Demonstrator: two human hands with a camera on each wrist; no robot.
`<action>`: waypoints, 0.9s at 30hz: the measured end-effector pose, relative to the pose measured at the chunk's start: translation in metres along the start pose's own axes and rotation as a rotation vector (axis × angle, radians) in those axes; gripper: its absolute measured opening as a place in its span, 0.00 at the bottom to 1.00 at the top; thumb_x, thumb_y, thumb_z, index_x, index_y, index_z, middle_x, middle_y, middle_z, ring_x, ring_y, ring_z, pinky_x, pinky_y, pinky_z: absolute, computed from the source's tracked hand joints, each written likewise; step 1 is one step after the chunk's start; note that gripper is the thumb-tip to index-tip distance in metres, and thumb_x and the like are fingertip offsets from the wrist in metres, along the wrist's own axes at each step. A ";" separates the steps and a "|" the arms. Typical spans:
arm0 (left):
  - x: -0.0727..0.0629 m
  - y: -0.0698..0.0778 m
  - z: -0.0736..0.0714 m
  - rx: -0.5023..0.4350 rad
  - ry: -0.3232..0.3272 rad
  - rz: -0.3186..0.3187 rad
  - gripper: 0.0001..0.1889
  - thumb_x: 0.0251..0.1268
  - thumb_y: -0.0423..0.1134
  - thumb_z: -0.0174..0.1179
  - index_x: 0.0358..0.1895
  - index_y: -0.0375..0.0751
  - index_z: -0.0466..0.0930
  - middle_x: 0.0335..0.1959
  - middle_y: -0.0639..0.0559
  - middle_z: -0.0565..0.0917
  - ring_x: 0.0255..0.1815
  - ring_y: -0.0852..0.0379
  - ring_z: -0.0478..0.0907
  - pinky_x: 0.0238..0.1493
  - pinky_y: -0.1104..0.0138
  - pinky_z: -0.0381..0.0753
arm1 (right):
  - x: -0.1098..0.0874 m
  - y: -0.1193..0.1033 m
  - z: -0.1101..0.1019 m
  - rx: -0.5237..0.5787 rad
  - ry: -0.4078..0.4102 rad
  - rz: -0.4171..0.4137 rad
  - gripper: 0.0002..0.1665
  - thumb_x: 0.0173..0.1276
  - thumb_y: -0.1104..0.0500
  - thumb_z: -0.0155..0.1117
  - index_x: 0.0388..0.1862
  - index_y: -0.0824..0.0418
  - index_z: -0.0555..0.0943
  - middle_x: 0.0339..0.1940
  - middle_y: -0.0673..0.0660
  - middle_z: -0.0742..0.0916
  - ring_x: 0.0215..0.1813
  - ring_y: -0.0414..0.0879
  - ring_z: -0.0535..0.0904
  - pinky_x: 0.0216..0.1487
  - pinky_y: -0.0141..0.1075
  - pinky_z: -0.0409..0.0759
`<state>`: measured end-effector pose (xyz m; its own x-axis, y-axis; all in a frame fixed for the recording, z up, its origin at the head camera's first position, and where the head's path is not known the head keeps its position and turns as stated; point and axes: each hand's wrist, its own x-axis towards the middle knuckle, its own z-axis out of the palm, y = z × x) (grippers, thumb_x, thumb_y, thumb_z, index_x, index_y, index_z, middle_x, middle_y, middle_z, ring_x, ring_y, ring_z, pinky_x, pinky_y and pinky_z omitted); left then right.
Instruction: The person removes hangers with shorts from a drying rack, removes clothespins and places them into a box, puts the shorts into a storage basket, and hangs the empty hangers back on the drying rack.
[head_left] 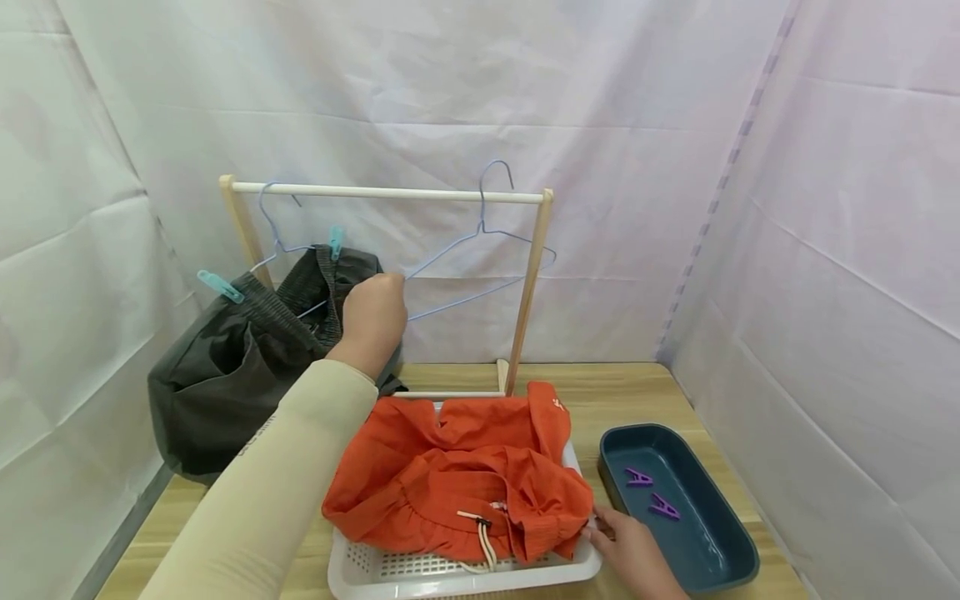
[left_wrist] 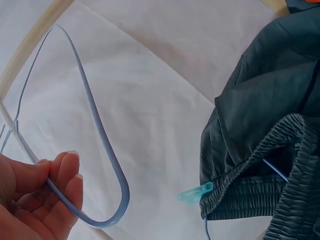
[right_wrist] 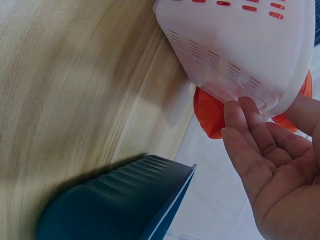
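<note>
My left hand pinches the lower end of a blue wire hanger between thumb and fingers. That hanger's hook is over the rack's bar on the right side. Beside the left hand, dark grey elastic-waisted garment hangs from a second blue hanger, with turquoise clothespins at its waistband. Lower down, my right hand grips the right rim of a white plastic basket, fingers against its outer wall. Inside the basket lies a bunched orange garment with a pale drawstring.
The wooden rack stands at the back of the wood-grain table. To the right of the basket sits a dark teal tray holding two purple clothespins. White cloth walls enclose the back and sides.
</note>
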<state>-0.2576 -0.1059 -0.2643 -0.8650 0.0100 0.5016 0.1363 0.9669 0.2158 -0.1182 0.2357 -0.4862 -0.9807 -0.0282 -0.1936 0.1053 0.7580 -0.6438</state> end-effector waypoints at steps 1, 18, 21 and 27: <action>0.000 0.001 0.001 -0.003 -0.001 -0.002 0.09 0.67 0.27 0.52 0.43 0.31 0.81 0.36 0.35 0.85 0.33 0.38 0.83 0.33 0.49 0.82 | 0.000 0.000 0.000 0.002 -0.002 0.003 0.29 0.62 0.57 0.69 0.57 0.75 0.76 0.44 0.61 0.86 0.45 0.51 0.83 0.45 0.47 0.83; 0.002 0.019 0.018 0.000 -0.054 0.008 0.07 0.67 0.27 0.53 0.38 0.30 0.82 0.31 0.37 0.85 0.30 0.39 0.83 0.31 0.50 0.83 | -0.001 -0.001 -0.002 -0.003 0.005 -0.008 0.29 0.63 0.57 0.68 0.57 0.74 0.76 0.44 0.60 0.86 0.45 0.50 0.82 0.45 0.46 0.83; 0.002 0.024 0.020 0.001 -0.069 0.010 0.07 0.66 0.27 0.53 0.37 0.31 0.81 0.31 0.37 0.85 0.31 0.39 0.83 0.32 0.50 0.83 | -0.001 -0.001 -0.002 -0.006 0.005 -0.006 0.29 0.63 0.57 0.68 0.57 0.74 0.77 0.43 0.59 0.86 0.44 0.49 0.82 0.45 0.46 0.83; 0.001 0.026 0.026 -0.013 -0.064 0.016 0.06 0.66 0.26 0.53 0.36 0.31 0.80 0.32 0.38 0.85 0.32 0.39 0.83 0.33 0.49 0.83 | -0.002 -0.001 -0.002 0.002 0.017 -0.020 0.28 0.62 0.59 0.68 0.57 0.75 0.76 0.44 0.60 0.87 0.44 0.50 0.83 0.45 0.46 0.83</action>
<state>-0.2674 -0.0742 -0.2798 -0.8918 0.0417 0.4505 0.1558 0.9631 0.2194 -0.1169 0.2357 -0.4838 -0.9852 -0.0320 -0.1683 0.0863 0.7563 -0.6485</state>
